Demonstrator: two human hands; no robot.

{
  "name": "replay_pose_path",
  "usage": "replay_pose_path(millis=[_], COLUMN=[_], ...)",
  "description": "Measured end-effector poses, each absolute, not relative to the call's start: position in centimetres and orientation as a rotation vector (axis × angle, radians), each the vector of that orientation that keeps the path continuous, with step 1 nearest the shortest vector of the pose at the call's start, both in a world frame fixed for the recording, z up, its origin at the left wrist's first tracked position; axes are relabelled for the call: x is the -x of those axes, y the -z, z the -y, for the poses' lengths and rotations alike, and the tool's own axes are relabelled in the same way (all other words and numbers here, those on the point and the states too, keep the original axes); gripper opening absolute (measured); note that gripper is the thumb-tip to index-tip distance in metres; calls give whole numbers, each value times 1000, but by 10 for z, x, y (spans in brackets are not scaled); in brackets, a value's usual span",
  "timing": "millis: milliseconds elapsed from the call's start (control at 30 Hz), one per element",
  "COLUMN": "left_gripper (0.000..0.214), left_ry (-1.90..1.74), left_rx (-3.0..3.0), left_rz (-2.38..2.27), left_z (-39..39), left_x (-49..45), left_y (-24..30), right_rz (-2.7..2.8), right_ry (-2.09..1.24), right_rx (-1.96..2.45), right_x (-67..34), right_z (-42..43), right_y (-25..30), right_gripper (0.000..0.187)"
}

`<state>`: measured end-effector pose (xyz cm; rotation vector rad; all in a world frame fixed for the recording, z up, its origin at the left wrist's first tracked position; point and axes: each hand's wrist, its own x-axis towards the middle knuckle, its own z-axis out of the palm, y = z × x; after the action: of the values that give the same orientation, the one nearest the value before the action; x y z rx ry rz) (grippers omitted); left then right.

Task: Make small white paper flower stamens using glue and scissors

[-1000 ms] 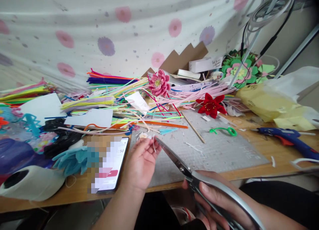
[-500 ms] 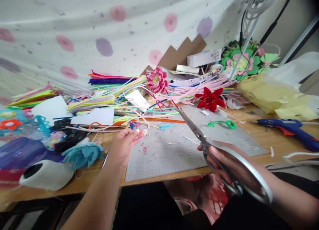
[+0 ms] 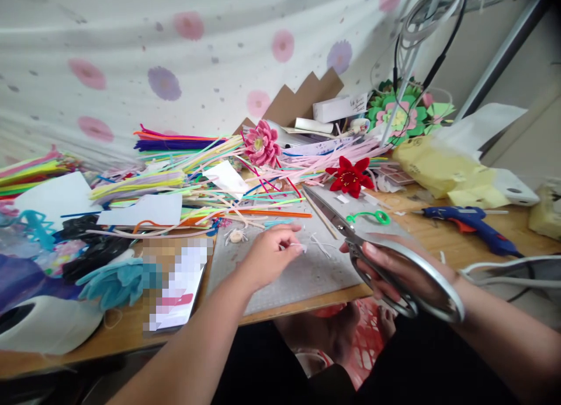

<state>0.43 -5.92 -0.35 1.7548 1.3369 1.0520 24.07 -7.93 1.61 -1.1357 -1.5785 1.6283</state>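
My right hand point(image 3: 379, 267) is wrapped round the handles of a large pair of metal scissors point(image 3: 335, 212), whose blades point up and left over the grey cutting mat point(image 3: 267, 291). Left of the blades, my left hand point(image 3: 272, 250) is closed in a pinch on a thin white strand point(image 3: 287, 245). Several loose white strands point(image 3: 322, 244) lie on the mat between both hands. Behind my left wrist rests a small round beige piece point(image 3: 236, 236) with pale strands sticking out. A curled green stem point(image 3: 370, 217) lies beyond the scissors.
Bundles of coloured pipe cleaners point(image 3: 175, 145) cover the back of the table. A red flower point(image 3: 350, 176) and pink flower point(image 3: 262, 143) sit there. A blue glue gun point(image 3: 473, 221) lies at right. At left are a phone point(image 3: 182, 288), blue flower point(image 3: 118, 282) and white spool point(image 3: 52, 323).
My left hand has moved right, toward the scissors, and the beige piece now lies on the mat behind it. The view has turned right, and a phone shows at left.
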Motion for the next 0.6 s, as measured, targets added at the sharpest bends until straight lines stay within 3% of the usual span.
replay_pose_path(millis=[167,333,600], left_gripper=[12,15,23], left_ry=[-901,-808,-790], left_rx=[-1863,-1866,-1791], left_rz=[-1365,-1467,-1805], left_z=[38,37,43], left_x=[-25,-19,86], left_y=[17,21,-18], right_rz=[1633,1699,1687], right_ry=[-1637,-1604,-1381], right_rx=[1069,1022,1118], right_x=[-241,-242,-258], right_z=[82,79,67], right_y=[-21,-20,-16], right_gripper=[37,46,50])
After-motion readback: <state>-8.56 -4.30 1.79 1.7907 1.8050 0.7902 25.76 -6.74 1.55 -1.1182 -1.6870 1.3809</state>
